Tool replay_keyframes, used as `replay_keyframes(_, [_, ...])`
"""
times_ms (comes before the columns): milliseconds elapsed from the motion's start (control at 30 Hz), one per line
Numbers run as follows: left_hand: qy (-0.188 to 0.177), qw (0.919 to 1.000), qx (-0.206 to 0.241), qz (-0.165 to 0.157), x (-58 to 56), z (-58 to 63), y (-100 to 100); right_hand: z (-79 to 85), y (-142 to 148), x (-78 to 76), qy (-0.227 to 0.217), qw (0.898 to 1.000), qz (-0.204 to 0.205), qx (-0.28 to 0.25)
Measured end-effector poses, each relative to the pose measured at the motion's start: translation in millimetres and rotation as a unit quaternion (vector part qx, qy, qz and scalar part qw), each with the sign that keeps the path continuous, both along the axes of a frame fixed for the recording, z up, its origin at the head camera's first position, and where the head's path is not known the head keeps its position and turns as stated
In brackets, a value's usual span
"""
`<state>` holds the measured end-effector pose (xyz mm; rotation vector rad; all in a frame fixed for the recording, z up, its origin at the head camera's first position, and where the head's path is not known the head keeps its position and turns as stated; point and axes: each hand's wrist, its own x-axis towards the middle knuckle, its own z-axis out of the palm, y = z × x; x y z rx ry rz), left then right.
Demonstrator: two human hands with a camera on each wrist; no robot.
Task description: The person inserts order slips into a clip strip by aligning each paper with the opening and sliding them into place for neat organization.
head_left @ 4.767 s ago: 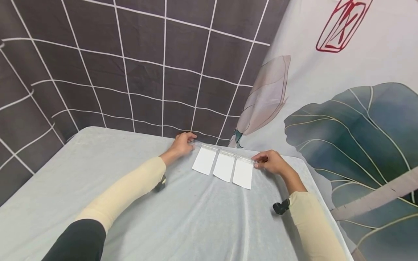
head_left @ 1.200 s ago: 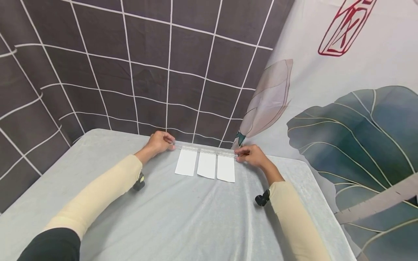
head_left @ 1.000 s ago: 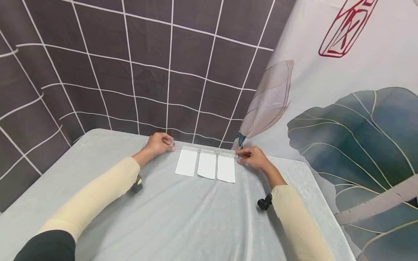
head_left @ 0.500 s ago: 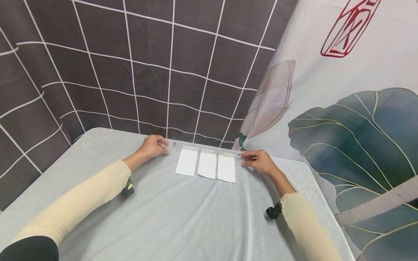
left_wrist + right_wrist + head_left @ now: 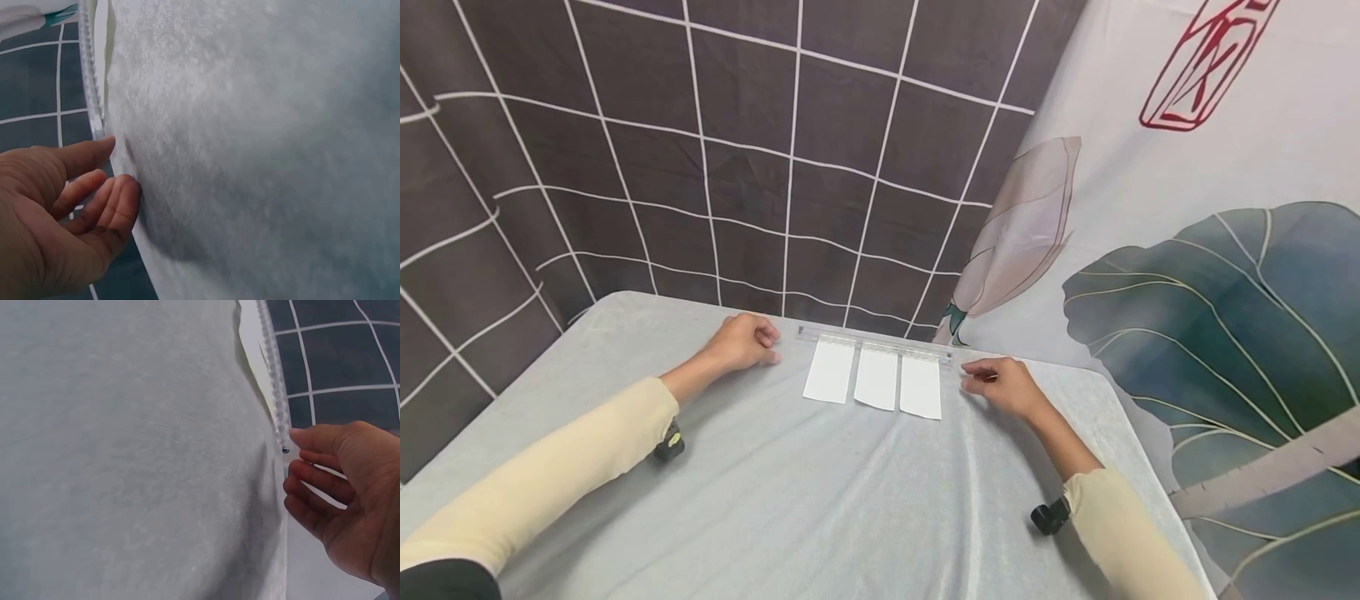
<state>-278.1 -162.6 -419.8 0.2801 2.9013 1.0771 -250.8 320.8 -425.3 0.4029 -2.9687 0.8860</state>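
Observation:
A clear plastic strip point(image 5: 880, 343) lies along the far edge of the cloth-covered table. Three white paper cards hang from it side by side: a left card point(image 5: 829, 371), a middle card point(image 5: 876, 379) and a right card point(image 5: 920, 388). Just off the strip's left end is my left hand point(image 5: 741, 342), fingers loosely bent with nothing in them. My right hand point(image 5: 1007, 385) sits a short way from the right end, thumb and fingers apart. In the right wrist view the strip point(image 5: 270, 356) shows a small dark dot at its end, near the right hand's thumb.
Pale grey cloth point(image 5: 820, 500) with soft folds covers the table. A dark curtain with white grid lines point(image 5: 737, 183) hangs behind it. On the right hangs a white curtain with a large leaf print point(image 5: 1225, 300). Each wrist carries a small black camera point(image 5: 1049, 517).
Earlier both hands held the strip's ends and shifted it left, straightening it along the far edge. Since then they have let go and drawn apart, left hand leftward, right hand rightward; the strip stays.

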Motion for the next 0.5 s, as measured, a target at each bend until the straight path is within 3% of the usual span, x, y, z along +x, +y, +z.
replay_keyframes(133, [0.012,0.9995,-0.023,-0.019,3.5,2.5,-5,2.8,4,11.6,0.017,1.000,-0.005,0.002])
replay_keyframes(333, [0.064,0.9957,-0.058,-0.032,11.1,5.0,-20,8.3,15,25.0,0.043,0.999,-0.010,0.020])
replay_keyframes(500, [0.057,0.9934,-0.098,-0.020,27.2,16.7,-31,16.4,25,34.6,0.041,0.997,-0.025,0.063])
